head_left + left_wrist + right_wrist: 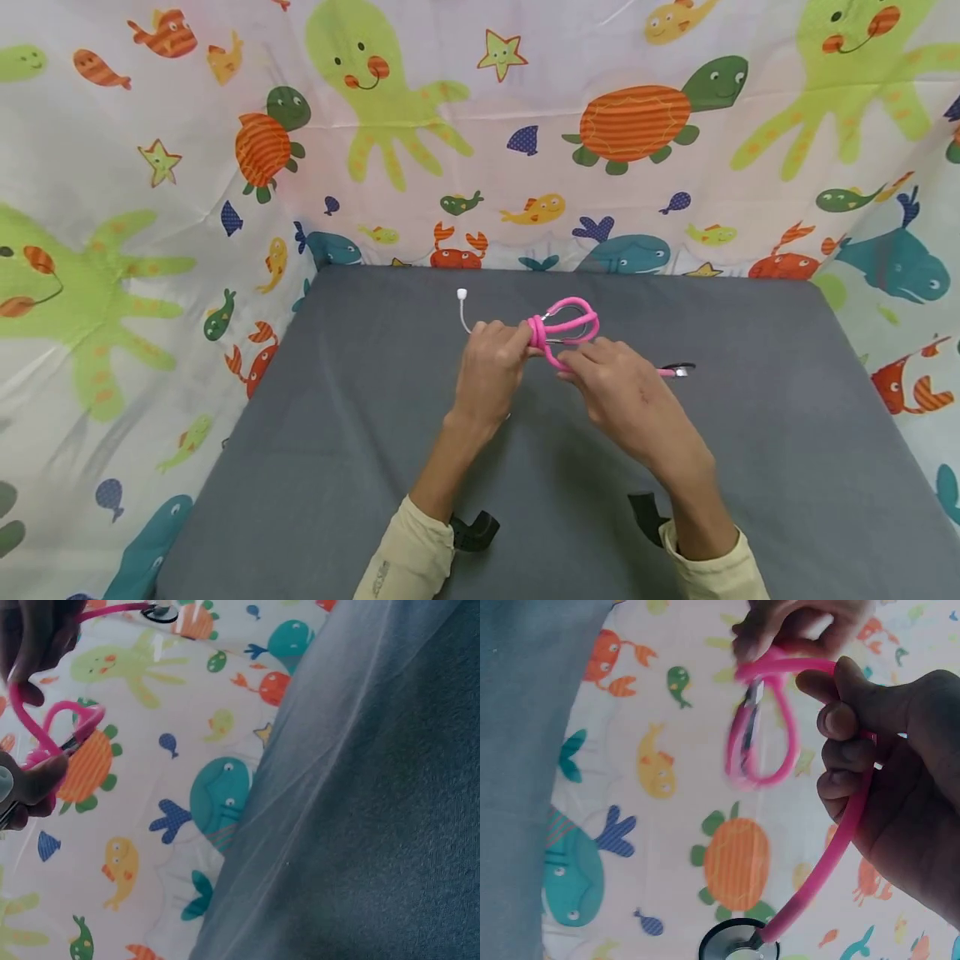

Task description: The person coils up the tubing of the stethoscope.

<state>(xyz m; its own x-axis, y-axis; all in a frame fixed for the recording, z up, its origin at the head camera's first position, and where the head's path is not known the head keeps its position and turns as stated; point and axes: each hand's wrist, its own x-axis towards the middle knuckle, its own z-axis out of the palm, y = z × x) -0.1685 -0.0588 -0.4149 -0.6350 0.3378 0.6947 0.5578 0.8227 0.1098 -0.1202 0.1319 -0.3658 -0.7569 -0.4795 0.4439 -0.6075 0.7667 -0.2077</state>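
Both hands hold a pink stethoscope (573, 326) above the grey table. My left hand (491, 362) grips the wound part of the pink tubing beside the metal ear tubes; a white eartip (462, 294) sticks out past its far side. Tubing loops around the metal tubes to the right of that hand. My right hand (626, 400) pinches the tubing between thumb and fingers, its fingers curled round it in the right wrist view. From that hand the free end hangs down to the round black-rimmed chest piece (739, 941).
A grey cloth (360, 400) covers the table. Curtains (480, 158) printed with sea animals stand behind it and along the left and right sides. Black straps (476, 532) show at both wrists, below cream sleeves (408, 554).
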